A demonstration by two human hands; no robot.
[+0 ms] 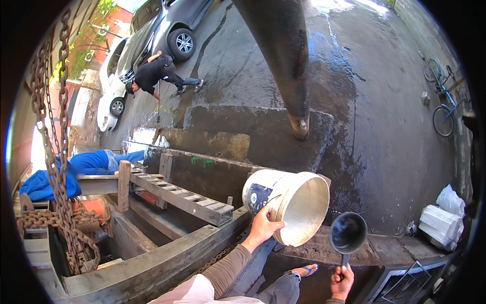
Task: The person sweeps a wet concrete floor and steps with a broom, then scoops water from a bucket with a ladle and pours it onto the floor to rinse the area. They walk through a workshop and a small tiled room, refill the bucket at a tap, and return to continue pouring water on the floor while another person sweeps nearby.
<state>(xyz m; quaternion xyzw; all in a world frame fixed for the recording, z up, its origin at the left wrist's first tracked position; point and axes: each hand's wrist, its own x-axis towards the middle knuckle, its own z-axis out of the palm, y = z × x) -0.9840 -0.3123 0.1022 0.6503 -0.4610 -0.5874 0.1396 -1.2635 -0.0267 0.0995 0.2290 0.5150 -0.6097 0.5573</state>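
My left hand (264,226) grips a white plastic bucket (305,210) near its rim. The bucket lies tilted on its side, its mouth turned toward the right and toward me, and its pale inside shows no contents that I can make out. Dark printing covers part of its outer wall. In my right hand (342,281) is the handle of a black dipper (348,232), held upright with its round bowl above the fist. The dipper is apart from the bucket, to its right.
Rusty chains (63,126) hang at left beside a metal frame (167,253) with a slatted rail (182,197). A thick dark pipe (283,61) stands ahead. Beyond, a person in black (152,73) bends near parked cars (152,40). White foam blocks (439,225) and a blue bicycle (445,99) are right.
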